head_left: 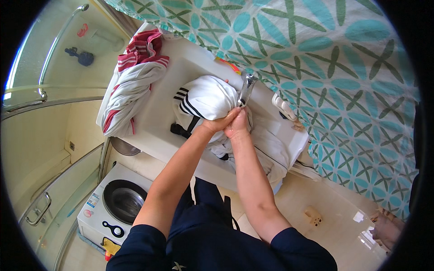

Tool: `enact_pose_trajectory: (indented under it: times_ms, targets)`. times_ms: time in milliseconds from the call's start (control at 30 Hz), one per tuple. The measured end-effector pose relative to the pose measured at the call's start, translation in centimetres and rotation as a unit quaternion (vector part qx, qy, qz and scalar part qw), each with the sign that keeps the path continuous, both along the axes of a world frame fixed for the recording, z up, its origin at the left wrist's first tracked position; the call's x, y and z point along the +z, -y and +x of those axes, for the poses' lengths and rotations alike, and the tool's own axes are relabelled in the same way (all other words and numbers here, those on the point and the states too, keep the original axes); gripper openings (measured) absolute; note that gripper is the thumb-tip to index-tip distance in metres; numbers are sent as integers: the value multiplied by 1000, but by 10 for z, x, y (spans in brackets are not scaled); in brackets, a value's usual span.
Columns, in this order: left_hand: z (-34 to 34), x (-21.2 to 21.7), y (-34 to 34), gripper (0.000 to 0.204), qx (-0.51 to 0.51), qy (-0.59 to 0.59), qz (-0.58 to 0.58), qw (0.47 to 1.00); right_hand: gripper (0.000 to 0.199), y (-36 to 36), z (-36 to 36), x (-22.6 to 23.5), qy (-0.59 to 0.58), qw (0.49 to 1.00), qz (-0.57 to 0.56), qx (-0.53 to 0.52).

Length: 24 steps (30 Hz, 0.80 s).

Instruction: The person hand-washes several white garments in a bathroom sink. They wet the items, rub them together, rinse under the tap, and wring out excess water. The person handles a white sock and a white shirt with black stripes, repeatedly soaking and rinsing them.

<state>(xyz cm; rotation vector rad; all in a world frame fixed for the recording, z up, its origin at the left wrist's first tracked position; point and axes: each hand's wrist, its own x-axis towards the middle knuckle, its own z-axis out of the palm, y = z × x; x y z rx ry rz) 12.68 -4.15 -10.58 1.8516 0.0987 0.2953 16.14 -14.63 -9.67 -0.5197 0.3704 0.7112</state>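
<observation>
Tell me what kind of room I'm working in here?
Most likely a home bathroom or wash area: a white sink with a metal tap, a glass shower enclosure, and a small washing machine on the floor.

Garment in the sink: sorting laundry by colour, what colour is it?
White garment with black stripes, clearest in the head view.
</observation>
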Motion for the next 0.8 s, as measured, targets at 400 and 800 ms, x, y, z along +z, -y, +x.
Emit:
enact_pose_trajectory:
  times_ms: [400,800]
  targets:
    - [15,-36,40,49,47,-138,63,987,39,15,-16,-26,271,717,-641,31]
    - [13,9,4,43,62,-178,-872,452,56,47,-23,121,511,534,-670,63]
